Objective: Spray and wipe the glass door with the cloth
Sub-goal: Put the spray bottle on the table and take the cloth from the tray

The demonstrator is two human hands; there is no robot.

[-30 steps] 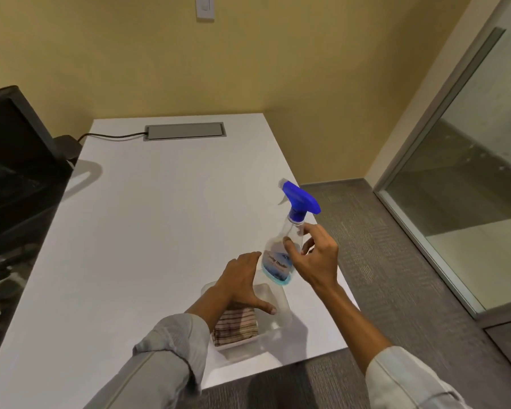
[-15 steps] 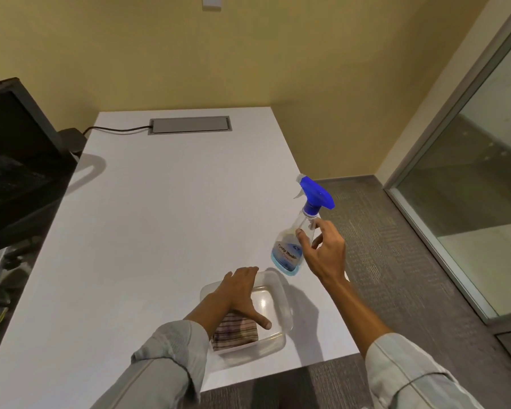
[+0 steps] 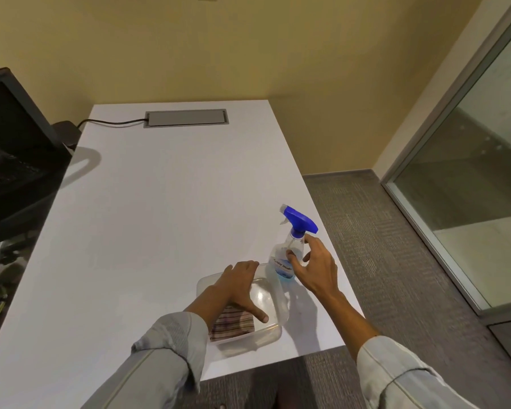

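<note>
A clear spray bottle (image 3: 283, 261) with a blue trigger head stands upright on the white table (image 3: 160, 216), near its right edge and just beyond a clear plastic container (image 3: 273, 320). My right hand (image 3: 316, 270) is beside the bottle with its fingers spread; the thumb tip and index tip touch it loosely. My left hand (image 3: 236, 287) lies flat inside the container, fingers apart, over a striped cloth (image 3: 233, 324) folded in its near left corner. The glass door (image 3: 469, 187) in a grey frame stands at the right.
A black office chair (image 3: 15, 160) presses against the table's left side. A grey cable hatch (image 3: 186, 118) with a black cord sits at the table's far end. Yellow wall behind; grey carpet (image 3: 396, 261) lies between table and door.
My right hand has brought the bottle down from the air onto the table beside the container and loosened its fingers. My left hand stays on the cloth in the container.
</note>
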